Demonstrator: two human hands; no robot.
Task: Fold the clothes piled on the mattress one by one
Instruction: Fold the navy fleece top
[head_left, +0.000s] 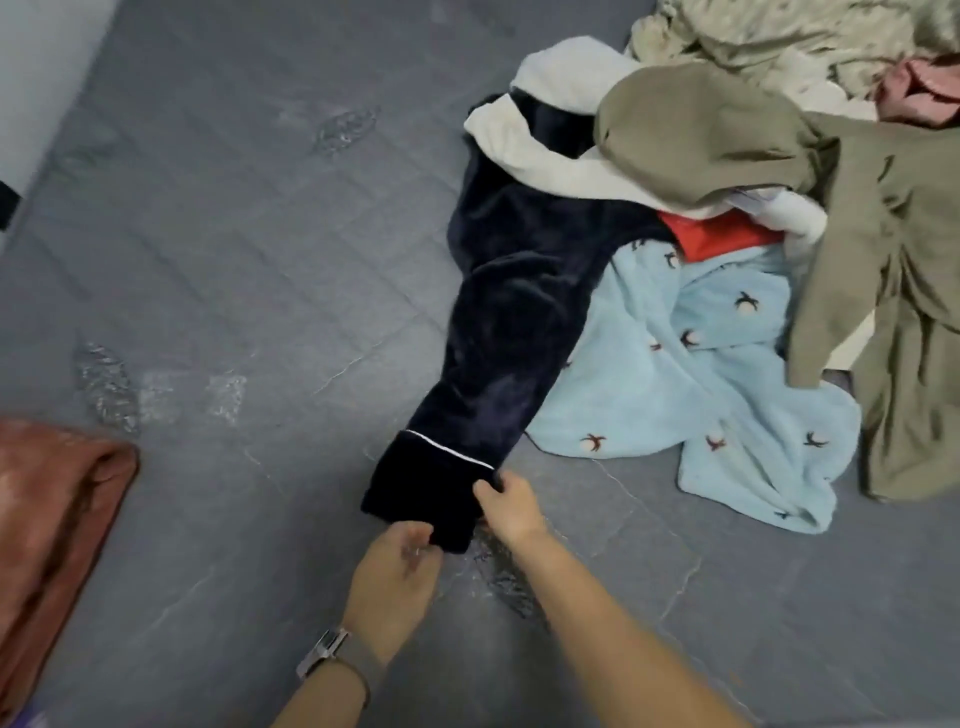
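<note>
Both hands, left hand and right hand, fingers pinching the navy garment's cuff, draw it from the pile across the mattress. Folding barely begun (one rust-coloured item lies apart).

Two hands, one mattress, one watch, one clothes pile

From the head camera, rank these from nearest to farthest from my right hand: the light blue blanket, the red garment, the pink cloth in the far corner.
From the right hand:
1. Light blue blanket, just right of it on the mattress.
2. Red garment, farther up, under the pile.
3. Pink cloth, far top-right corner.
</note>
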